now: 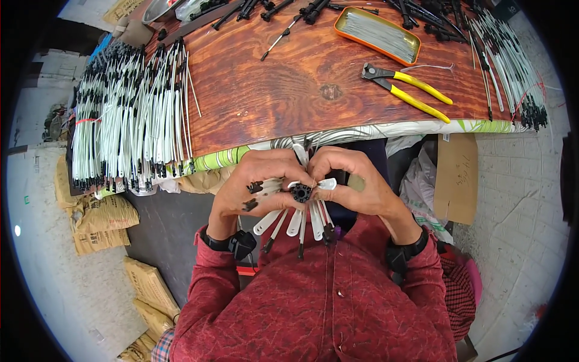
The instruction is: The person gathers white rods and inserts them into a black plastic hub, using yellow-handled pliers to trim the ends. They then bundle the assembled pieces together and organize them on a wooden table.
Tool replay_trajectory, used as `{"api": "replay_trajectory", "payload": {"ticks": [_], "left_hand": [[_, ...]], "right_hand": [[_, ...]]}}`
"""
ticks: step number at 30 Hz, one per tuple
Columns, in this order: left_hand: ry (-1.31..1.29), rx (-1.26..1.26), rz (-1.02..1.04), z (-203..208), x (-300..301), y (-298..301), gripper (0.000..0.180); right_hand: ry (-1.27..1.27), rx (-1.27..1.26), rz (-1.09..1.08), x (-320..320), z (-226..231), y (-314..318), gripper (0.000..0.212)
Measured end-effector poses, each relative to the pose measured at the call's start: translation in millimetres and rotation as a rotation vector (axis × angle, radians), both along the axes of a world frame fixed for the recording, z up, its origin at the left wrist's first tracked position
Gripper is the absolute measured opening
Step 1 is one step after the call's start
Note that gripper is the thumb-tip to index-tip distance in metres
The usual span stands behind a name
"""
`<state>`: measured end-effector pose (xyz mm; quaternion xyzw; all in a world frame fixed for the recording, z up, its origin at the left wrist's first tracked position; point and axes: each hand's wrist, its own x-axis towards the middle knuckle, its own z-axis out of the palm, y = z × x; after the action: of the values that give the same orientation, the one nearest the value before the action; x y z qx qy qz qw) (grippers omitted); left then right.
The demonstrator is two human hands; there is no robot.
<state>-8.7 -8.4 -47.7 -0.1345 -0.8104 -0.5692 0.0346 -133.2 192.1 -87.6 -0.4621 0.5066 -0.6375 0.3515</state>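
Just beyond my chest, below the table's front edge, I hold an umbrella frame with a round, notched black hub point(301, 193). White flat ribs point(293, 223) and thin rods with black tips fan out from it toward my shirt. My left hand point(256, 175) is closed around the frame's left side, with several rib ends poking out between its fingers. On the other side my right hand point(356, 175) is closed in a pinch, thumb and fingers beside the hub at a white rib end point(326, 184). The fingertips partly hide the joint there.
A wooden table point(259, 102) spans the far side. Piled ribs point(132, 114) overhang its left edge, and another rib bundle point(512, 72) lies right. Yellow-handled end cutters point(416, 90), an orange-rimmed tin of thin wires point(377, 36) and black shafts point(313, 9) lie between.
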Motion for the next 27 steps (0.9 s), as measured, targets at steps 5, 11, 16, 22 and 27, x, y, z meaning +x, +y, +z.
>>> {"api": "replay_trajectory", "payload": {"ticks": [5,11,16,22,27], "left_hand": [[-0.207,0.209,0.153,-3.4,7.8,-1.6,0.046],[-0.227,0.388,0.256,-12.2,13.5,1.8,0.052],[-0.026,0.163,0.447,-9.0,9.0,9.5,0.056],[0.325,-0.395,0.822,5.2,11.0,25.2,0.060],[-0.033,-0.068,0.615,1.5,24.8,27.9,0.050]], "right_hand": [[-0.117,0.142,-0.047,9.6,13.3,-1.1,0.019],[0.088,0.108,-0.130,9.5,16.6,-0.7,0.026],[0.103,0.118,-0.131,7.1,20.6,0.3,0.023],[0.144,0.138,-0.243,12.3,21.5,-0.5,0.023],[0.187,0.076,-0.301,17.4,19.5,-1.8,0.021]]}}
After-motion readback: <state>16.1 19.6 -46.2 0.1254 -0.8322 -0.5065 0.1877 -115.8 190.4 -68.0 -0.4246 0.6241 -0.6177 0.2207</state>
